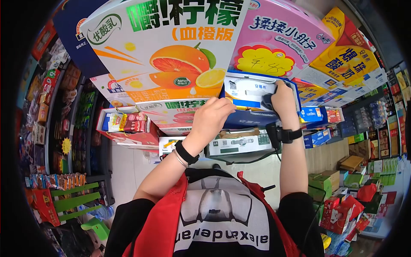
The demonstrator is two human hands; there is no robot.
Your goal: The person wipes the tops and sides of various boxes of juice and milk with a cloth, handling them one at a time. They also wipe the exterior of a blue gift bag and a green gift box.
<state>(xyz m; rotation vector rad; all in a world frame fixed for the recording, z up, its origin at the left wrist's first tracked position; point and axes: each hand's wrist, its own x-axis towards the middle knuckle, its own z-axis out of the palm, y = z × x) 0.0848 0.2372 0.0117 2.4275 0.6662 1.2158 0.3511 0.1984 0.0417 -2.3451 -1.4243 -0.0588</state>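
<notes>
A white and blue carton (249, 91) with a handle slot lies on top of a blue carton, in front of the pink box (274, 32). My right hand (284, 100) is at its right end, fingers closed around a dark item that I cannot make out clearly. At the carton's left edge is my left hand (214, 115), its fingers bent together; what they hold, if anything, is hidden. The large white carton with orange fruit pictures (171, 47) rises behind my left hand. A yellow and red price tag (264, 60) is on the pink box.
Stocked shelves (79, 124) line the left side. A red open box with packets (128, 126) stands left of the cartons. Below my hands is another white carton (239, 143). Yellow boxes (349, 58) stand to the right. Boxes and bags (342, 214) are piled at the lower right.
</notes>
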